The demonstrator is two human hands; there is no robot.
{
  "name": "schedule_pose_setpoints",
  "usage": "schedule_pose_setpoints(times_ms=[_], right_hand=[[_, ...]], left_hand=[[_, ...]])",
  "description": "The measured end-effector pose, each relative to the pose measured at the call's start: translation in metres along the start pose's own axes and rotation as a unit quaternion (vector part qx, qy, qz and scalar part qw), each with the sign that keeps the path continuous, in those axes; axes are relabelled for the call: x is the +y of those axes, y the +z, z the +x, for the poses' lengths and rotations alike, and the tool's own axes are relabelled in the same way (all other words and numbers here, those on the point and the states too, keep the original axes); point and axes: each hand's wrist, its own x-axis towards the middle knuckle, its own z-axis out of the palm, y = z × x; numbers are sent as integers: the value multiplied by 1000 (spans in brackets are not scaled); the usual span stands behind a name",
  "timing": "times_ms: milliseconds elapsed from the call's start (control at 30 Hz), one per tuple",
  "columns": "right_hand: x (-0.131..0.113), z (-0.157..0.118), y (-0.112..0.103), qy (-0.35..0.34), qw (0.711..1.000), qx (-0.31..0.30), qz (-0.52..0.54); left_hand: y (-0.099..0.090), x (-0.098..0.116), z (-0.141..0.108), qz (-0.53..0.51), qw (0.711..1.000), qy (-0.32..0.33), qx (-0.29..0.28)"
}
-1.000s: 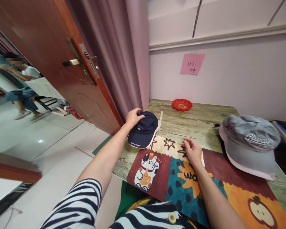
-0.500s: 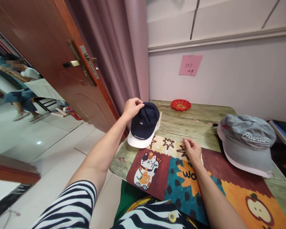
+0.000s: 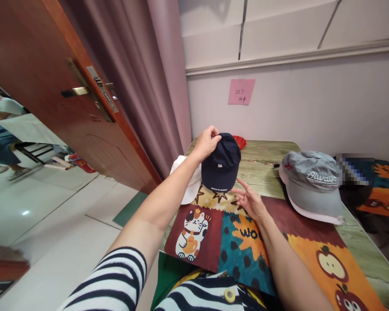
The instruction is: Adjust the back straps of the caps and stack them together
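Note:
My left hand (image 3: 208, 141) pinches the crown of a navy cap (image 3: 221, 162), which hangs above the table with its brim toward me. Just right of the brim, my right hand (image 3: 250, 201) has its fingers apart and holds nothing. A white cap (image 3: 189, 181) lies on the table's left side, partly hidden by my left forearm. To the right, a grey cap with a pink-edged brim (image 3: 314, 185) rests on the table, partly over the patterned mat (image 3: 194, 237).
The wooden-patterned table (image 3: 269, 151) stands against the wall. Behind the navy cap shows part of a red dish (image 3: 240, 141). A pink note (image 3: 241, 91) is on the wall. At left are a curtain, an open door (image 3: 94, 129) and a seated person.
My left hand has lifted the navy cap and moved it right, away from the white cap, which is now more exposed. My right hand has spread its fingers near the navy brim. The view has shifted.

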Motion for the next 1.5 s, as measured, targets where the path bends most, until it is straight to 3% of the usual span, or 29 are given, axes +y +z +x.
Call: schedule_pose_setpoints(times_ms=[133,233,333,467,567,667,800,867,933,1033,1133,1200,1333,1400,1500], right_hand=[[-5,2,-2,-43,997,-17,56],[-7,9,-8,-98,992,14,75],[-7,16,-15,-131,988,60,58],[-9,17,-21,-184,963,182,-76],[-13,9,-19,-267,903,217,-258],[-19,0,-10,-283,853,214,-382],[-32,-2,16,-250,833,265,-416],[-42,1,33,-271,805,247,-467],[-53,7,48,-270,768,215,-539],[-59,14,56,-177,711,196,-651],[-51,12,42,-89,669,199,-711],[-40,5,25,-61,690,187,-697],[-24,-14,-2,-24,798,165,-579],[-22,-20,-4,-36,840,172,-514],[-29,-24,6,-80,889,199,-405]], left_hand=[[25,-4,-31,0,996,90,9],[37,-19,-78,26,987,154,30],[47,-43,-134,60,987,144,24],[54,-68,-199,110,989,99,-15],[52,-72,-225,126,986,90,-57],[47,-63,-225,112,989,86,-36],[53,-45,-191,90,994,65,-3],[63,-36,-169,116,993,9,-35],[75,-31,-152,172,977,-81,-102],[90,-29,-142,229,937,-180,-193],[94,-37,-149,237,930,-203,-194],[92,-45,-157,226,934,-216,-174],[85,-61,-165,179,944,-228,-156],[83,-65,-164,147,947,-237,-160],[78,-64,-159,-11,945,-288,-152]])
